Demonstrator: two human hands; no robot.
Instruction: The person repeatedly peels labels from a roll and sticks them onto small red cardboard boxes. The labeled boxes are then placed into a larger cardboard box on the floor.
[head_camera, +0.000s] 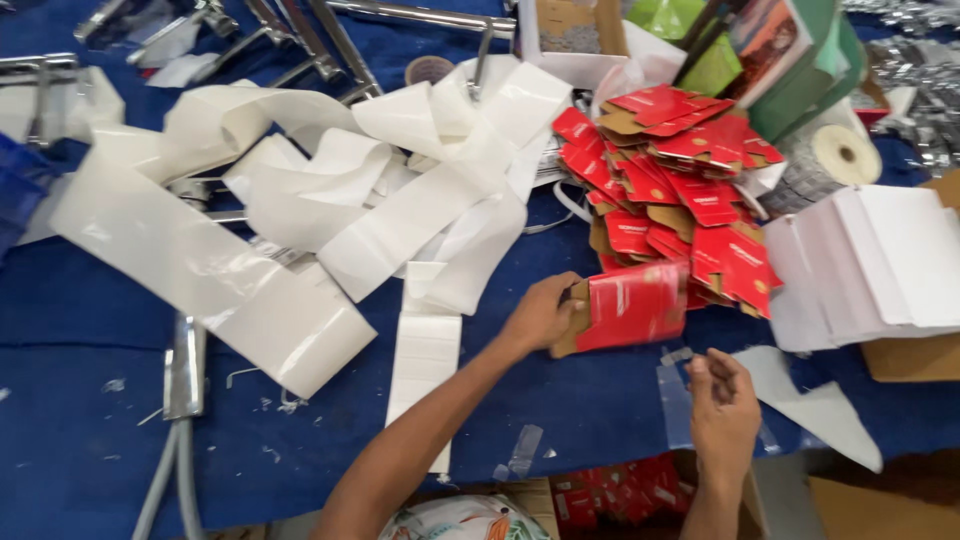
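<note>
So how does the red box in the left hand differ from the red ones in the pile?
The held red box is gripped by the left hand and stands alone, lifted off the blue cloth; the pile of red boxes lies loose, overlapping at many angles. The held one shows a broad red face; the pile shows many brown undersides. Both are flat red cardboard with brown insides.

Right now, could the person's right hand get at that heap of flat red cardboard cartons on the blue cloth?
Probably yes. The right hand lies just below the heap of flat red cardboard cartons, with only bare blue cloth between, though its fingers pinch a small clear strip.
</note>
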